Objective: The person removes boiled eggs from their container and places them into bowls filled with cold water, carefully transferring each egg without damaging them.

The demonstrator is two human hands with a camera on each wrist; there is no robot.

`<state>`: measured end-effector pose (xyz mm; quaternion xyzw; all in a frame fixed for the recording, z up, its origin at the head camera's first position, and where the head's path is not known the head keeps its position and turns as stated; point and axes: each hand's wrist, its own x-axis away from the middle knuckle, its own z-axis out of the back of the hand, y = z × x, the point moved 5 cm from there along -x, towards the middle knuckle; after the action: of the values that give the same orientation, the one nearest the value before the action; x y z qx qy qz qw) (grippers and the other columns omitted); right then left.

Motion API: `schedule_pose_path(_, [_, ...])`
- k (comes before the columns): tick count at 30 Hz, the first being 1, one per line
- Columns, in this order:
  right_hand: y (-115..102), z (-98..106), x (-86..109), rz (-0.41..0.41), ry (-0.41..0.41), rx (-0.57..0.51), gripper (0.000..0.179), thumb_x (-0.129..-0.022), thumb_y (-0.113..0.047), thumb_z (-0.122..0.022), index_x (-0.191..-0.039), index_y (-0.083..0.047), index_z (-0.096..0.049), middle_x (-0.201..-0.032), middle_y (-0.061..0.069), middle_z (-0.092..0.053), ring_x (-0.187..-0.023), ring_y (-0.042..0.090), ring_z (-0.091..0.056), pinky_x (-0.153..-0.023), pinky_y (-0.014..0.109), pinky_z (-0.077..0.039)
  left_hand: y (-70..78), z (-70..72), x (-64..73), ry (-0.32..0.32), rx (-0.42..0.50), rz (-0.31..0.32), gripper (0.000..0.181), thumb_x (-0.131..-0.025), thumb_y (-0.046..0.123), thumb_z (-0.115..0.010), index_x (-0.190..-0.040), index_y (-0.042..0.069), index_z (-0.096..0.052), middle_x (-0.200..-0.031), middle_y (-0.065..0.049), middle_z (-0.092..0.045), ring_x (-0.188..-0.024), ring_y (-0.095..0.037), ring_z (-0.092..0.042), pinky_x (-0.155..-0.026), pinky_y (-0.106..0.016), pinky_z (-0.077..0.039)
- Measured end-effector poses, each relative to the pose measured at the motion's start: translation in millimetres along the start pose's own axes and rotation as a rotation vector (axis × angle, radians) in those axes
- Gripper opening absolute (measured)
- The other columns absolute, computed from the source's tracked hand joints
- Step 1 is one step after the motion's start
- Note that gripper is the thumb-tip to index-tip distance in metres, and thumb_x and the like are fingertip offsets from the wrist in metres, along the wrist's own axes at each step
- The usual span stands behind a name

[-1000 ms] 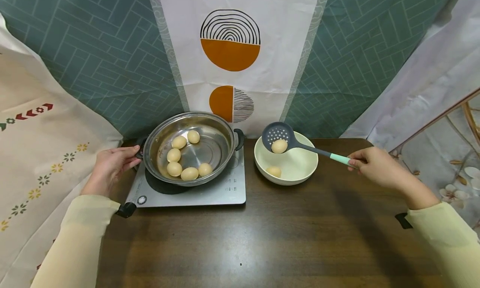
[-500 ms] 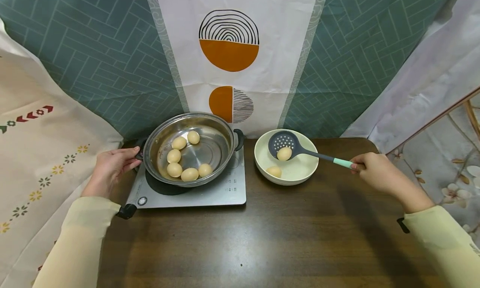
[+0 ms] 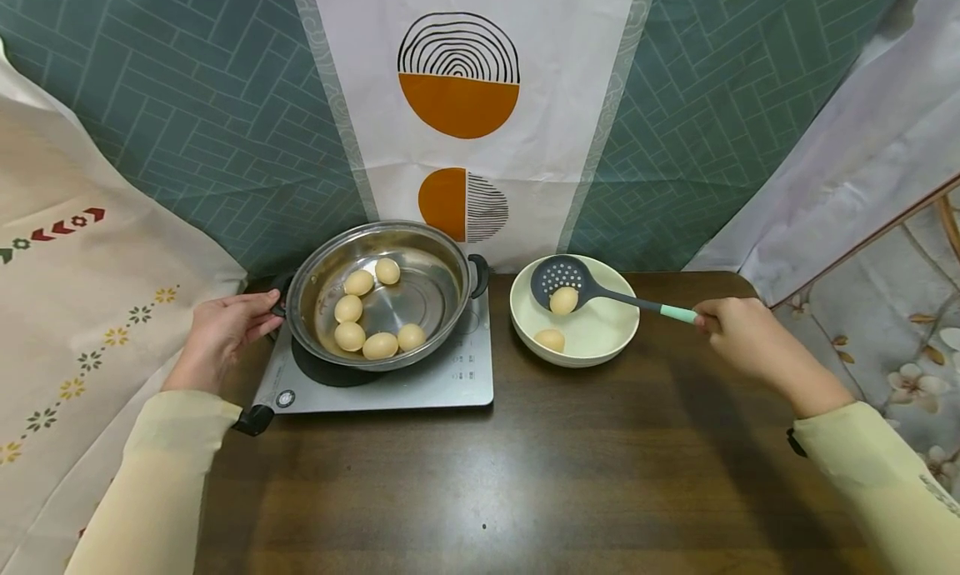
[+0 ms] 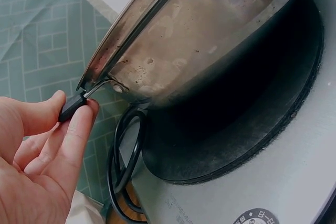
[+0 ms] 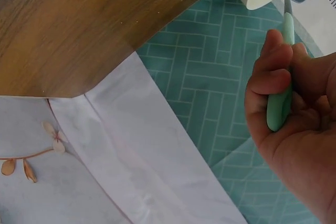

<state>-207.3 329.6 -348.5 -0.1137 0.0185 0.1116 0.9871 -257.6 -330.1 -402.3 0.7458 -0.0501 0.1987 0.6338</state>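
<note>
My left hand (image 3: pixel 225 333) pinches the black side handle (image 4: pixel 72 107) of a wide steel pot (image 3: pixel 431 308) between thumb and fingers. Several light brown eggs (image 3: pixel 380 346) lie along the left and front of the pot's floor. My right hand (image 3: pixel 750 342) grips the mint-green handle (image 5: pixel 281 103) of a dark grey skimmer (image 3: pixel 551 271). One egg (image 3: pixel 564 300) sits in the skimmer's perforated head, which is over a pale green bowl (image 3: pixel 600 342). Another egg (image 3: pixel 551 340) lies inside that bowl, at its front left.
The pot stands on a silver induction cooker (image 3: pixel 420 398) at the left of a dark wooden table (image 3: pixel 480 475). A black cable (image 4: pixel 116 166) coils beside the cooker. Patterned cloth (image 3: pixel 465 108) hangs behind, with more cloth on both sides.
The skimmer with its egg has lowered toward the bowl, shifting slightly right and then back left. My left hand stays on the pot handle, and the pot has not moved.
</note>
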Motion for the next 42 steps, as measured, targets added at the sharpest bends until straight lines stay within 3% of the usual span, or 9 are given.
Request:
schedule_pose_path(11, [-3.3,-1.5,-0.1,0.031,0.048,0.025,0.014,-0.087,-0.002,-0.057,-0.079,-0.012,-0.063,-0.067,-0.003,-0.055,-0.063,0.018,-0.046,-0.054,0.031,-0.041,-1.1,0.1,-2.3,-0.029,0.042,-0.009,0.005,-0.078,0.009,-0.075,-0.083,0.010,-0.075,-0.077,0.002,-0.073,-0.064,-0.012,-0.069,-0.064,-0.024,-0.061])
schedule_pose_path(26, [-7.1,-0.5,-0.3,0.049,0.098,0.072,0.009,-0.088,-0.005,-0.058,-0.082,-0.010,-0.062,-0.067,0.001,-0.053,-0.063,0.020,-0.046,-0.053,0.034,-0.041,-1.2,0.4,-1.7,-0.036,0.071,-0.006,0.006,-0.078,0.008,-0.075,-0.083,0.010,-0.076,-0.078,0.001,-0.073,-0.064,-0.013,-0.070,-0.063,-0.024,-0.061])
schedule_pose_path(35, [-6.9,-1.6,-0.6,0.104,0.139,0.090,0.002,-0.085,-0.004,-0.062,-0.085,-0.004,-0.063,-0.069,0.003,-0.057,-0.063,0.020,-0.052,-0.051,0.040,-0.044,-0.6,-0.4,-0.9,-0.027,0.072,-0.003,0.005,-0.078,0.008,-0.075,-0.082,0.009,-0.075,-0.076,0.001,-0.073,-0.064,-0.013,-0.069,-0.063,-0.024,-0.061])
schedule_pose_path(42, [-4.1,-1.8,-2.9,0.098,0.159,0.089,0.006,-0.084,-0.002,-0.061,-0.088,-0.004,-0.064,-0.069,0.005,-0.057,-0.064,0.022,-0.051,-0.051,0.042,-0.044,-0.9,0.1,-1.0,-0.021,0.061,-0.001,0.005,-0.078,0.009,-0.076,-0.082,0.010,-0.075,-0.076,0.001,-0.073,-0.064,-0.012,-0.069,-0.063,-0.024,-0.061])
